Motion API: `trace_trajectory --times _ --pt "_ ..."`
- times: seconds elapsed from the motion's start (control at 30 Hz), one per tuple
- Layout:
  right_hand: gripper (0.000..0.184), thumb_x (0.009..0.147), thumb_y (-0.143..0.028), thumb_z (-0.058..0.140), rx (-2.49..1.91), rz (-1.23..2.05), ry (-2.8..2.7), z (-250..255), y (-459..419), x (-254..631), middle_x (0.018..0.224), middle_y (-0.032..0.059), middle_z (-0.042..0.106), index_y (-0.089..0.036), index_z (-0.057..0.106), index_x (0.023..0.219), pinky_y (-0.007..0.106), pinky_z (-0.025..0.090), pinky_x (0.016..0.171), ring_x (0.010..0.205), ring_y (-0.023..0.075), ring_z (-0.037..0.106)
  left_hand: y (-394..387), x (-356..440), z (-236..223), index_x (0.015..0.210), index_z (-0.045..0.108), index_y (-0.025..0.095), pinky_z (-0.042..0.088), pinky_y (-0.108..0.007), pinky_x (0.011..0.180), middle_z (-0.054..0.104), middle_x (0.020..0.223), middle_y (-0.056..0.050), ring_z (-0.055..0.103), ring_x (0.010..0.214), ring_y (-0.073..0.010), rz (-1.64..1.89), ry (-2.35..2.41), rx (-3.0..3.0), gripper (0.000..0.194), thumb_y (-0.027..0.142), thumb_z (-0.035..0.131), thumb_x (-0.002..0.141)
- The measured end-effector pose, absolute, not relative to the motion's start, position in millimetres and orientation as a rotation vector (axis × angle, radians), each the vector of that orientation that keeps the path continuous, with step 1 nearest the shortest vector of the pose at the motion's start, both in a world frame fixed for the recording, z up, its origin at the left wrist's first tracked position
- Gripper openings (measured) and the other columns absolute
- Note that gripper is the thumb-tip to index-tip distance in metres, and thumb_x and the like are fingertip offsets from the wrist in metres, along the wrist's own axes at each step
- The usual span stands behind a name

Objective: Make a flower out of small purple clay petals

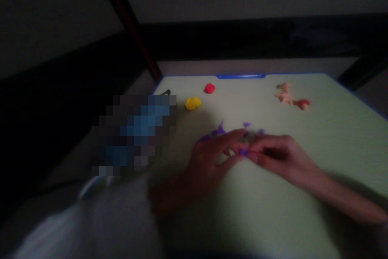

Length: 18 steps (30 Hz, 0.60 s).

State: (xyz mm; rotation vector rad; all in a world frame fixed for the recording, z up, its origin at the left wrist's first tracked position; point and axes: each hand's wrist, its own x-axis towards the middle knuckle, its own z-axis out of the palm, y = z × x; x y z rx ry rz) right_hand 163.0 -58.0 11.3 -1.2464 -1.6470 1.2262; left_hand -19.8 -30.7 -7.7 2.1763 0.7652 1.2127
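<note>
A small piece of purple modelling clay is pinched at the fingertips of both hands, low over the board. My left hand closes its thumb and a finger on it from the left, with the index finger stretched out above. From the right, my right hand holds the same piece between thumb and fingers. Other purple clay scraps lie just beyond the left hand, partly hidden by it. Further purple bits rest past the fingertips. The picture is dark and blurred, so the held piece's shape is unclear.
A pale board with a blue edge carries everything. Toward its far side sit a yellow clay lump and a red lump. Peach clay pieces and a red-and-peach piece lie at far right. A pixelated area covers the left.
</note>
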Motion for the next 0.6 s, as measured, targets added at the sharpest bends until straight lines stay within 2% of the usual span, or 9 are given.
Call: trace_trajectory --times 0.23,0.6 --pt "0.020 0.079 -0.029 0.057 -1.269 1.174 -1.721 9.5 -56.8 163.3 0.062 -0.0003 0.051 -0.013 0.065 0.069 0.022 0.032 0.048 0.054 0.0088 0.041 -29.8 -18.3 -9.5 0.115 0.053 0.017 0.054 -0.020 0.074 0.073 0.092 -0.003 0.068 0.073 -0.0103 1.230 0.721 2.199 0.043 0.014 0.067 0.074" --pt "0.021 0.079 -0.028 0.053 -1.267 1.160 -1.739 13.6 -55.8 165.4 0.064 0.0012 0.053 -0.013 0.065 0.071 0.023 0.032 0.048 0.055 0.0101 0.042 -30.3 -19.7 -10.2 0.114 0.055 0.018 0.055 -0.022 0.073 0.073 0.090 -0.004 0.068 0.071 -0.0112 1.226 0.780 2.194 0.041 0.019 0.067 0.075"
